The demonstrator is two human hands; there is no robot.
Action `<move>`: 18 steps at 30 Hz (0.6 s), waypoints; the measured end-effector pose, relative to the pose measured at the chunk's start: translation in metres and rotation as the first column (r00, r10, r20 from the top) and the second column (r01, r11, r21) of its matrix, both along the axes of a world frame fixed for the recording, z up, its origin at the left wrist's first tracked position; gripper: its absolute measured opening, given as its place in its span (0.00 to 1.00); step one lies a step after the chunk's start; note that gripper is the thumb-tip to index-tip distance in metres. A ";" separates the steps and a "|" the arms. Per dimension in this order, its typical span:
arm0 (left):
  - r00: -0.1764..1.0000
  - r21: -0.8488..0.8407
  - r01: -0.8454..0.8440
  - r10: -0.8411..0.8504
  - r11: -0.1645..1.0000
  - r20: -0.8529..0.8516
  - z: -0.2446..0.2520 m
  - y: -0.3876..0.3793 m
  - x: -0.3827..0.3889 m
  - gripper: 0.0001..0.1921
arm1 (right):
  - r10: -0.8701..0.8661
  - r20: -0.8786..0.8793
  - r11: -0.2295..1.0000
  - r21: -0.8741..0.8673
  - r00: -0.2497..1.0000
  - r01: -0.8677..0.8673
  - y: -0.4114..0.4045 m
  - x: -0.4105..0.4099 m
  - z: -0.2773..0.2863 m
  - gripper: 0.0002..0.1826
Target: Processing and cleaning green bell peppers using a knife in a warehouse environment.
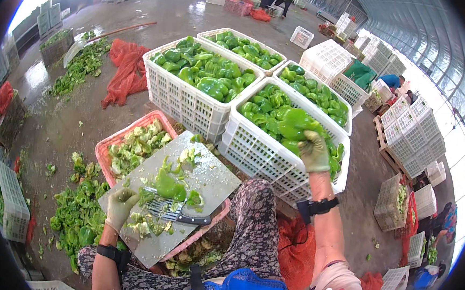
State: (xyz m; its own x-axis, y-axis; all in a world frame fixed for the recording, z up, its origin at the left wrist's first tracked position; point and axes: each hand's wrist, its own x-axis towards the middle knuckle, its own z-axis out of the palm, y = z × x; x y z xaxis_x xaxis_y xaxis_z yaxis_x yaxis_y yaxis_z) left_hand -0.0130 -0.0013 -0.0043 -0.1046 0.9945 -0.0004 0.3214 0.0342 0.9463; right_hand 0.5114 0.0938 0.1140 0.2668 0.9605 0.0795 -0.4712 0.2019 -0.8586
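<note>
My gloved right hand (314,152) grips a large green bell pepper (296,124) above a white plastic crate (261,165) of peppers. My gloved left hand (120,208) is half curled over the left side of a grey board (210,175); whether anything is inside its fingers is hidden. Across the board lies a knife with a black handle (193,219) and a ridged blade (162,209), its tip among scraps. A cut piece of green pepper (169,186) rests just above the blade. Pale cores and seeds are scattered around it.
Under the board, a pink crate (105,146) holds pepper cores. More white crates of peppers (187,103) stand ahead. Green trimmings (80,207) heap on the floor at left, with red netting (126,73) beyond. Stacked crates (413,133) and other people (392,80) are at right.
</note>
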 end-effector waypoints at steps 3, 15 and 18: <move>1.000 -0.049 0.009 -0.010 0.999 -0.008 -0.002 0.002 0.002 0.03 | -0.110 -0.039 0.994 -0.015 0.993 0.110 0.022 0.047 0.011 0.05; 1.000 -0.143 0.019 -0.020 0.990 -0.011 -0.001 0.016 0.021 0.04 | -0.215 -0.019 0.976 -0.037 0.977 0.214 0.138 0.135 -0.016 0.03; 1.000 -0.196 0.023 -0.023 0.980 0.000 0.004 0.016 0.028 0.04 | -0.280 0.001 0.953 -0.119 0.960 0.278 0.167 0.145 -0.030 0.02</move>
